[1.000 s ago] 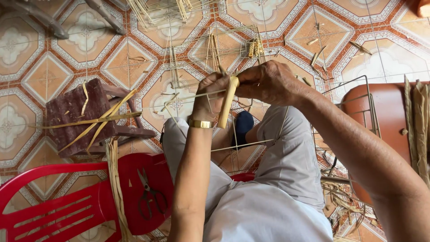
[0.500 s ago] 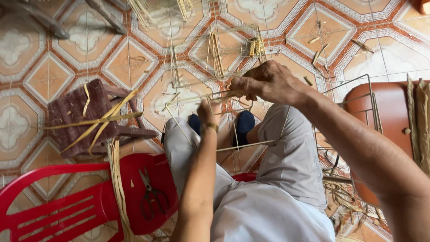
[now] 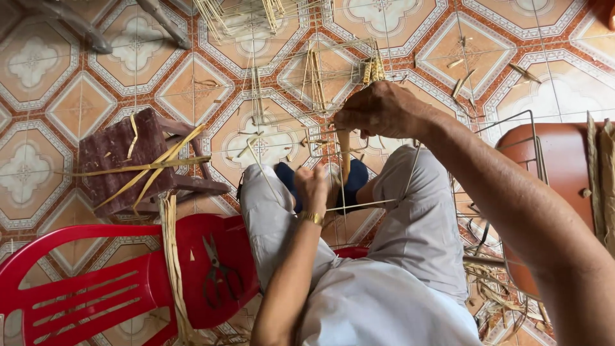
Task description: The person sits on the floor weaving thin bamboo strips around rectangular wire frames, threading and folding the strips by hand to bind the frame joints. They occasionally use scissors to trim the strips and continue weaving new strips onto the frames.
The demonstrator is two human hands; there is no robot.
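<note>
Since the earlier frames the left hand has dropped from the top wire to mid-frame, leaving the pale straw strip hanging. Left of the wire frame stand a wooden stool bearing loose strips and a red plastic chair with scissors kept within reach. The left fingers are curled; whether they pinch anything I cannot tell. The right hand pinches the strip's top against the frame, knees bracing it.

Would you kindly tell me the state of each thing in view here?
Right hand: closed on the straw strip.
Left hand: gripping, contents unclear.
Wire frame: upright between the knees.
Scissors: lying flat on the red chair.
Wooden stool: draped with strips.
</note>
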